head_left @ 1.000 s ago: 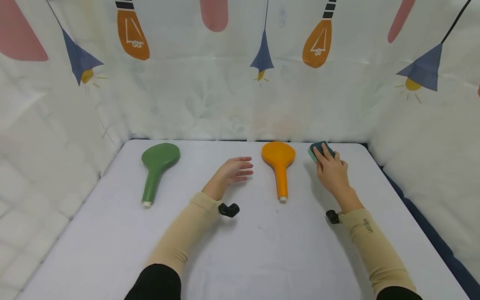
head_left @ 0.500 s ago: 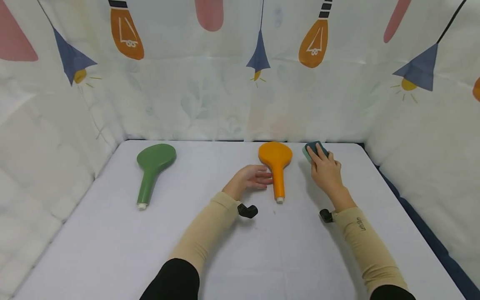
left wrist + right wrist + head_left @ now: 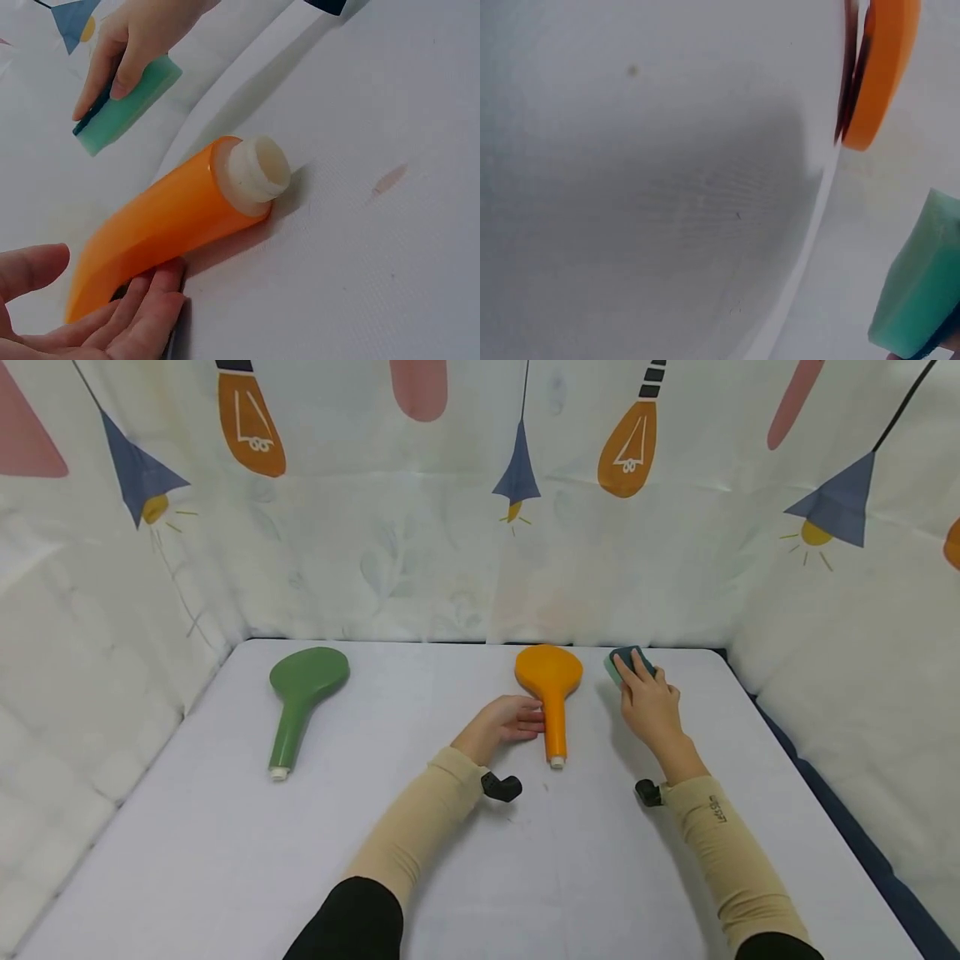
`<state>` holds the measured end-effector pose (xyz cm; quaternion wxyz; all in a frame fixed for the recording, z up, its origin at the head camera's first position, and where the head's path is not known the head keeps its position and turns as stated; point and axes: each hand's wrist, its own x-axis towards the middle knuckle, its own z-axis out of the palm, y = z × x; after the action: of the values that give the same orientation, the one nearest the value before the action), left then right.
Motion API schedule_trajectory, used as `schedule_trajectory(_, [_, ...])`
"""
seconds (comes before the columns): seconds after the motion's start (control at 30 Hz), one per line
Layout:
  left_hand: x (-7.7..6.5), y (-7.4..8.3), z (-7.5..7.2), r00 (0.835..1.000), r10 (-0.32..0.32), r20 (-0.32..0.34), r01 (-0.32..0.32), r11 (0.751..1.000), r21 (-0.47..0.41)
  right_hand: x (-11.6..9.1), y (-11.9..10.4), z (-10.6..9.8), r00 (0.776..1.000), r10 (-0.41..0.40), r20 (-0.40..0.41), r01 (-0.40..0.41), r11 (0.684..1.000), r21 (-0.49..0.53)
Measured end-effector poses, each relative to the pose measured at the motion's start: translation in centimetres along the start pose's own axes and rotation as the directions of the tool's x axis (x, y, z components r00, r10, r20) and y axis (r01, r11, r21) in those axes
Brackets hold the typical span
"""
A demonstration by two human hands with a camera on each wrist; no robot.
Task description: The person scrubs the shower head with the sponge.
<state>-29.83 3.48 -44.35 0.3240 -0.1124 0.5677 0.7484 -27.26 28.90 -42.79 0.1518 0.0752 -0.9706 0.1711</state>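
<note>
An orange paddle-shaped object (image 3: 549, 672) lies on the white table, its handle towards me. The handle ends in a hollow white neck (image 3: 259, 166). My left hand (image 3: 504, 722) is at the left of this handle. In the left wrist view its relaxed fingers (image 3: 139, 319) reach beneath the orange handle, with the thumb apart from it. My right hand (image 3: 654, 708) grips a two-tone green sponge (image 3: 135, 109), pale below and dark on top, above the table's far right. The right wrist view shows only the sponge's pale side and a sliver of fingers.
A similar green paddle-shaped object (image 3: 307, 678) with a white tip lies at the left of the table (image 3: 187, 827). White fabric walls (image 3: 450, 560) with printed lamps and bulbs enclose the back and sides. Dark fabric (image 3: 840, 806) runs along the right edge.
My left hand has moved right, from the middle of the table to the orange handle. My right hand keeps the sponge, with little shift. The head view has turned slightly.
</note>
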Motion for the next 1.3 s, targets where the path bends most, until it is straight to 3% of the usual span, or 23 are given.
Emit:
schedule_trajectory(0.13, [-0.2, -0.4, 0.0, 0.998, 0.057, -0.016, -0.057, 0.998, 0.023, 0.1, -0.1, 0.1, 1.000, 0.007, 0.008, -0.007, 1.000, 0.002])
schedule_trajectory(0.3, [-0.2, -0.5, -0.3, 0.992, 0.122, 0.013, -0.122, 0.991, 0.049, 0.3, -0.1, 0.3, 1.000, 0.016, 0.021, -0.016, 1.000, -0.010])
schedule_trajectory(0.73, [-0.5, -0.2, -0.6, 0.993, 0.093, 0.077, -0.096, 0.995, 0.032, 0.2, -0.3, 0.5, 0.999, -0.003, 0.050, 0.006, 0.997, -0.072])
schedule_trajectory(1.0, [-1.8, 0.5, -2.3, 0.989, 0.120, 0.090, -0.126, 0.990, 0.067, 0.4, -0.2, 0.0, 0.998, -0.046, 0.048, 0.051, 0.991, -0.121])
schedule_trajectory(1.3, [-3.4, 1.3, -5.0, 0.987, 0.117, 0.114, -0.129, 0.986, 0.106, 0.3, -0.5, -0.2, 0.998, -0.064, 0.020, 0.065, 0.994, -0.088])
